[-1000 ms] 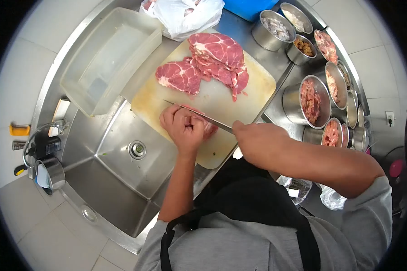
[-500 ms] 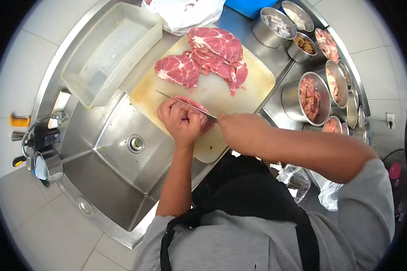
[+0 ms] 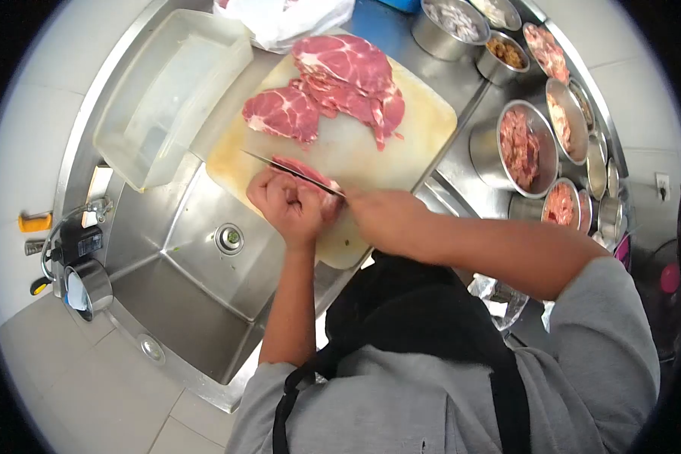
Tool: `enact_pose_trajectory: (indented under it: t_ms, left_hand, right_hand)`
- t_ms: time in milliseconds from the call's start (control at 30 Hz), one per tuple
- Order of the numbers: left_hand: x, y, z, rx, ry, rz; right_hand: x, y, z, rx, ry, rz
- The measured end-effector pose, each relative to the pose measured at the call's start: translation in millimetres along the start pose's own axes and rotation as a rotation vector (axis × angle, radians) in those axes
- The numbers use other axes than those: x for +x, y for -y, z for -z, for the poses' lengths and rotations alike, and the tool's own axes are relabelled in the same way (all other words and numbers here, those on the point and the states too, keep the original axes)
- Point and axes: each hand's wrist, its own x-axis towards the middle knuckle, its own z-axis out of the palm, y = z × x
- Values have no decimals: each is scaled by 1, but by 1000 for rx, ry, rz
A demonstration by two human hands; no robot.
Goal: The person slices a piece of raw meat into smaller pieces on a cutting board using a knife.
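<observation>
My left hand [image 3: 287,208] has its fingers curled against a small piece of red meat [image 3: 331,204], pressing it to the cutting board [image 3: 424,113]. In my right hand [image 3: 386,219] is the handle of a long knife [image 3: 280,166], whose blade lies across the meat just beyond my left knuckles. The blade's tip points to the upper left. Farther up the board, marbled meat slices [image 3: 348,64] lie in an overlapping pile, with another slice [image 3: 284,113] at their left. The underside of the held piece is hidden by my left hand.
A translucent plastic tub [image 3: 166,98] stands at the upper left, above a steel sink [image 3: 197,303]. A white plastic bag [image 3: 287,19] lies beyond the board. At the right are several steel containers, among them a pot of cut meat [image 3: 484,155].
My right hand has drawn the knife back toward the lower left, its blade staying across the meat. The view has shifted slightly. My left hand keeps its curled hold.
</observation>
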Motion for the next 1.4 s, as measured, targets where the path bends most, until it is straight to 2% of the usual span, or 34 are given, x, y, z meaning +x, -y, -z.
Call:
enact_pose_trajectory:
  t_ms: [67,133,200,233,333,400,500,533,600,633,700,767,933,1000,1033,1067,1133,1167,1200,1267,1333,1400]
  left_hand:
    - [6,3,-1,84,0,-140]
    - [3,1,1,51,11,-93]
    - [-3,3,2,19,31,-38]
    - [-3,4,0,46,10,-52]
    - [-1,5,-4,32,-24,-53]
    - [-1,4,-1,-4,-26,-35]
    - [-3,7,4,39,53,-101]
    - [-8,4,3,-17,35,-26]
    - [-4,8,0,-77,40,30]
    - [-7,8,-1,-62,20,12]
    - [-6,9,-1,-37,23,-28]
    - [-5,3,0,-52,45,60]
    - [8,-6,7,150,132,-15]
    - [29,-15,16,210,285,-161]
    - [28,-14,14,188,256,-112]
    - [48,-22,18,206,254,-154]
    - [78,-22,15,287,388,238]
    - [109,-3,6,474,739,492]
    - [119,4,-3,475,730,476]
    - [134,8,-15,584,1182,599]
    - [137,-12,-25,567,1242,634]
    - [134,-25,-30,541,1277,672]
  right_hand:
    - [-1,-1,-5,18,7,-20]
    - [-20,3,10,28,7,-46]
    - [-61,9,26,30,211,-250]
    - [-65,6,23,27,208,-252]
    - [-46,-9,-2,26,213,-244]
    - [-5,-11,-23,61,10,-32]
    - [-12,-15,-31,53,-38,-21]
    - [-30,-13,-25,54,-45,-26]
    - [-67,-9,-12,97,196,-301]
    - [-62,-13,-21,97,196,-302]
    - [-34,-31,-53,69,-129,38]
    - [15,-18,-54,111,-108,-58]
    - [-34,-34,-55,150,-99,-83]
    - [-101,-45,-29,99,157,-258]
    - [-121,-56,-34,16,152,-273]
    - [-133,-62,-35,-53,109,-264]
    - [-147,-77,-36,-98,72,-220]
    - [-158,-80,-29,-95,41,-208]
    - [-172,-84,-17,-135,20,-215]
    - [-187,-91,-11,-175,-10,-223]
    - [-200,-94,-15,-128,-85,-343]
    - [-211,-101,-32,-63,-276,-372]
